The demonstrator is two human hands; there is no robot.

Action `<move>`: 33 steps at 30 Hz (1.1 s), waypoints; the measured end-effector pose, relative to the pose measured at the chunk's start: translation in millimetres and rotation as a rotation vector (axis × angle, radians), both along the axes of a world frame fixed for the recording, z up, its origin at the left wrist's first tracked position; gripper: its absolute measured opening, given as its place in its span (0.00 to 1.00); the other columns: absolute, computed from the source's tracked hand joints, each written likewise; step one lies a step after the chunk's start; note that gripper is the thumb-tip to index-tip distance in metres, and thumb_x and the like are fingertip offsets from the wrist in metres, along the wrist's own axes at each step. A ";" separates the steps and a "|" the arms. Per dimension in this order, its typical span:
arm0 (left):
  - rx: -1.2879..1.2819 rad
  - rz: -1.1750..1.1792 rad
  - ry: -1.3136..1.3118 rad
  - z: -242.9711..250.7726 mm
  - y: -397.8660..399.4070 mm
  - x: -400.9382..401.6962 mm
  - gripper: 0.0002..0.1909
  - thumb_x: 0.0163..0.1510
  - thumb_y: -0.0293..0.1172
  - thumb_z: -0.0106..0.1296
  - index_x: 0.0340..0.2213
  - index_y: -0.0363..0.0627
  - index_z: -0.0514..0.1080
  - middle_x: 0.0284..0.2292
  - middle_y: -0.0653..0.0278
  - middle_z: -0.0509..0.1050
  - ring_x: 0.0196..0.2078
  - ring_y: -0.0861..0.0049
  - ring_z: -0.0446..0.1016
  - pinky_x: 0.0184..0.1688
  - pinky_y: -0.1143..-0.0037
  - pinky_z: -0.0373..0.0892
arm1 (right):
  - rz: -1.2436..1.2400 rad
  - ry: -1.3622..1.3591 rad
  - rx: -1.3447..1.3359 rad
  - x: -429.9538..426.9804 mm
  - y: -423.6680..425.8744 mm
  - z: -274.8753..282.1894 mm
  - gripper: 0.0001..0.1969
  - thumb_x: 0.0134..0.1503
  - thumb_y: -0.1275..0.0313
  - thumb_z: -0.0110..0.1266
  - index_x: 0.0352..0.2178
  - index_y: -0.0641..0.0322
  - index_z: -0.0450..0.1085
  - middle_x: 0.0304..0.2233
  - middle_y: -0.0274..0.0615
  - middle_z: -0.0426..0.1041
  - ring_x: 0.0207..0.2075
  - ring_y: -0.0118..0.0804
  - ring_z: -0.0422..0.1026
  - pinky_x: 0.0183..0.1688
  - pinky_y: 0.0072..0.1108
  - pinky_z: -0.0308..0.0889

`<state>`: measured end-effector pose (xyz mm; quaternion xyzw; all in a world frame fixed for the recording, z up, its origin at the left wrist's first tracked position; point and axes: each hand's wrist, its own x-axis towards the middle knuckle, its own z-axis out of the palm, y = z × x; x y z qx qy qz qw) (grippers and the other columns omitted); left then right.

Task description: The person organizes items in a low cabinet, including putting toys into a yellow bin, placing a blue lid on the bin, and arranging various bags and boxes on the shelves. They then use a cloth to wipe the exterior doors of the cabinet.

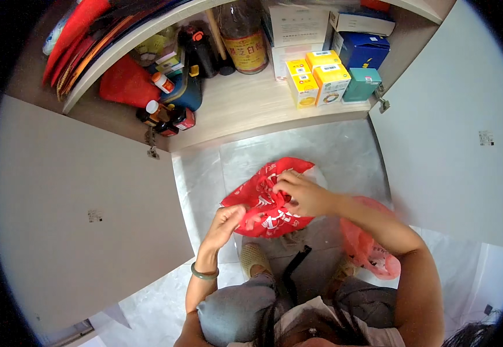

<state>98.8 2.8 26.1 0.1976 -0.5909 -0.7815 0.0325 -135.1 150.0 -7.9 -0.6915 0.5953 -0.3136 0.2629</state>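
A red bag with white print (262, 212) lies on the floor in front of me, its top gathered into a knot or bunched folds. My right hand (305, 193) is on the bunched part, fingers curled round the red material. At the bag's left edge is my left hand (227, 221), with thumb and fingers close together; whether cloth is pinched between them is hard to see. A white surface shows at the bag's upper right. Beneath my right forearm rests a translucent red plastic bag (366, 243).
Cabinet doors stand open at left (91, 195) and right (451, 130). The shelf (234, 104) holds yellow boxes (332, 82), a teal box (361, 84), a large glass bottle (245, 43), small bottles (160, 112) and a red bag or cloth (125, 82). A black strap (295, 264) hangs between my knees.
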 end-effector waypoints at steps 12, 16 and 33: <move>-0.721 0.056 -0.228 -45.8 23.6 0.1 0.37 0.46 0.18 0.58 0.57 0.44 0.58 0.27 0.62 0.67 0.25 0.77 0.67 0.30 0.77 0.68 | -0.203 0.569 -0.049 -15.3 28.8 -32.9 0.15 0.51 0.69 0.50 0.42 0.50 0.69 0.41 0.44 0.68 0.37 0.42 0.73 0.37 0.29 0.72; -0.712 0.118 -0.180 -52.6 25.7 16.1 0.19 0.49 0.21 0.58 0.44 0.42 0.69 0.25 0.66 0.69 0.23 0.85 0.66 0.27 0.82 0.66 | -0.061 0.082 -0.381 -28.7 49.3 -7.1 0.18 0.43 0.75 0.60 0.38 0.45 0.72 0.42 0.39 0.70 0.32 0.39 0.73 0.36 0.26 0.72; -1.441 -0.142 0.058 -88.2 26.2 1.4 0.23 0.42 0.19 0.50 0.45 0.36 0.66 0.38 0.50 0.70 0.40 0.55 0.70 0.46 0.65 0.68 | -0.200 0.284 -0.199 43.3 24.3 -10.1 0.20 0.42 0.68 0.59 0.38 0.62 0.66 0.40 0.43 0.65 0.45 0.45 0.63 0.48 0.34 0.60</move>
